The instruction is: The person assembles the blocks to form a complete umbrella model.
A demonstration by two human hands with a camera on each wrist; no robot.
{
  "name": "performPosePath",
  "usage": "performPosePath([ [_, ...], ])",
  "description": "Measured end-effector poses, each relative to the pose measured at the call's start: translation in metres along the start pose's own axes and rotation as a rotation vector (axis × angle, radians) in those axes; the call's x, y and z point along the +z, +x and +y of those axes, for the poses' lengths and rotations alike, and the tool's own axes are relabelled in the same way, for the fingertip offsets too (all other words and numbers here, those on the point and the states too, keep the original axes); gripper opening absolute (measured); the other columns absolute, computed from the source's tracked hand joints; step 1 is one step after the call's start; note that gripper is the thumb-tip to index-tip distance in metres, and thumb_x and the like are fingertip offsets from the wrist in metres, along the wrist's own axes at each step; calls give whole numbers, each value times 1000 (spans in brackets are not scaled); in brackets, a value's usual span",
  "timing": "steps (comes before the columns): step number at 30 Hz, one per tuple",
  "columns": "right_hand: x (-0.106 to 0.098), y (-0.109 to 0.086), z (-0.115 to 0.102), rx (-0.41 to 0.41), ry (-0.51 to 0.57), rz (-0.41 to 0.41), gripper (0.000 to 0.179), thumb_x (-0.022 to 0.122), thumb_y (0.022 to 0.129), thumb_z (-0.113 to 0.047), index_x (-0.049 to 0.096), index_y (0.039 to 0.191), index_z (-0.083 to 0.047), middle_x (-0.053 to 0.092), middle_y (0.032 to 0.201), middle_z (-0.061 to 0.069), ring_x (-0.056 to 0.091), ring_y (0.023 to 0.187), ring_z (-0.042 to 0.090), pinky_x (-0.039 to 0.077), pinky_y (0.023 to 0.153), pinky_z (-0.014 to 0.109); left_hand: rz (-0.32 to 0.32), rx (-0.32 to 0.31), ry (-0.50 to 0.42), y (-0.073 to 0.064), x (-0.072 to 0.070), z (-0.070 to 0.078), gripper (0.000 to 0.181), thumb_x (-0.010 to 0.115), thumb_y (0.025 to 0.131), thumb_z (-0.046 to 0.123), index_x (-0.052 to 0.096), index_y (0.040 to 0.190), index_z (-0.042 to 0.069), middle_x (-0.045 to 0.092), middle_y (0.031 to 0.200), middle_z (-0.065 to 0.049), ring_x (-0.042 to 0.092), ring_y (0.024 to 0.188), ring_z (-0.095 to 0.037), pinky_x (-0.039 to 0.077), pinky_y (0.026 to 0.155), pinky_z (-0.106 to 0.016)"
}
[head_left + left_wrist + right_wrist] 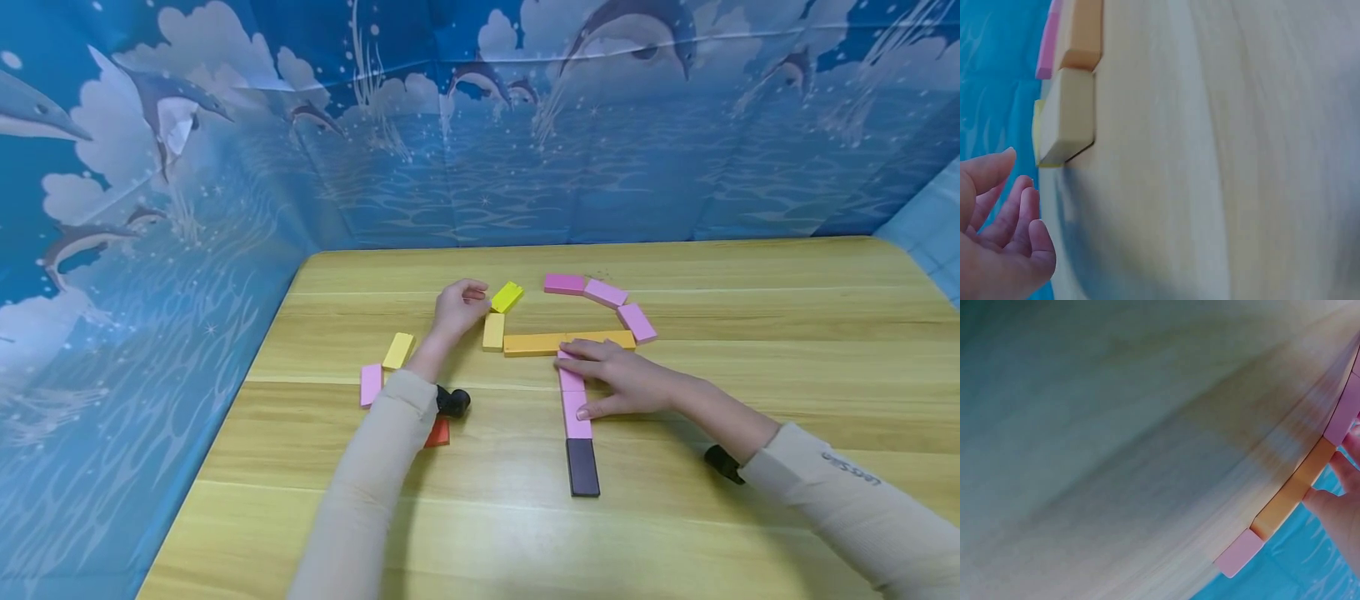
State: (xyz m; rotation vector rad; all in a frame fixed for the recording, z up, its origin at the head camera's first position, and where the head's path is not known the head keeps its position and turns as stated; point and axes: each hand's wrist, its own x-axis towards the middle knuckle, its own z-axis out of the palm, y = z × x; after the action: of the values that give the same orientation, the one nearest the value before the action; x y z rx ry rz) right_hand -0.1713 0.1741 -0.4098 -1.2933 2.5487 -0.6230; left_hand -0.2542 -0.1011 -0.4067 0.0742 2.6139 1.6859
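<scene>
Flat blocks form an umbrella-like outline on the wooden table. Beside the bright yellow block (507,297) and pale yellow block (493,332) is my left hand (459,308); the left wrist view shows its fingers loosely bent, with nothing held. My right hand (626,379) rests with spread fingers over the pink column (577,417), fingertips by the orange row (528,345) and thumb on a lower pink block. Below that column lies a dark block (582,468). Several pink blocks (606,292) curve around the upper right. Between them and the bright yellow block is a gap.
Left of the outline lie a yellow block (398,351), a pink block (371,385) and a red block (438,433), the last partly hidden by my left arm. A blue dolphin-print sheet (480,183) hangs behind and left of the wooden table (787,333).
</scene>
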Motion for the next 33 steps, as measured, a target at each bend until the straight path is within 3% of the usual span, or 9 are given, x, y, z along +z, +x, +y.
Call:
performPosePath([
  [14, 1, -1, -4, 15, 3, -3, 77, 69, 81, -43, 41, 140, -3, 32, 146, 20, 27, 133, 39, 28, 102, 54, -21, 17, -111, -20, -56, 3, 37, 63, 86, 0, 54, 121, -8, 55, 117, -27, 55, 103, -33, 44, 90, -38],
  [25, 0, -1, -6, 10, 1, -7, 77, 70, 80, -41, 41, 140, -3, 32, 146, 20, 27, 133, 39, 27, 102, 54, -21, -58, -34, -46, -105, -7, 40, 63, 87, 3, 52, 124, -8, 53, 121, -26, 51, 106, -32, 42, 92, -38],
  [33, -1, -1, -6, 9, -3, -6, 77, 69, 81, -42, 41, 140, -3, 32, 146, 21, 27, 133, 39, 27, 102, 54, -31, -111, 88, -55, -122, -24, 44, 65, 85, 4, 51, 126, -8, 55, 122, -24, 53, 108, -33, 43, 93, -39],
])
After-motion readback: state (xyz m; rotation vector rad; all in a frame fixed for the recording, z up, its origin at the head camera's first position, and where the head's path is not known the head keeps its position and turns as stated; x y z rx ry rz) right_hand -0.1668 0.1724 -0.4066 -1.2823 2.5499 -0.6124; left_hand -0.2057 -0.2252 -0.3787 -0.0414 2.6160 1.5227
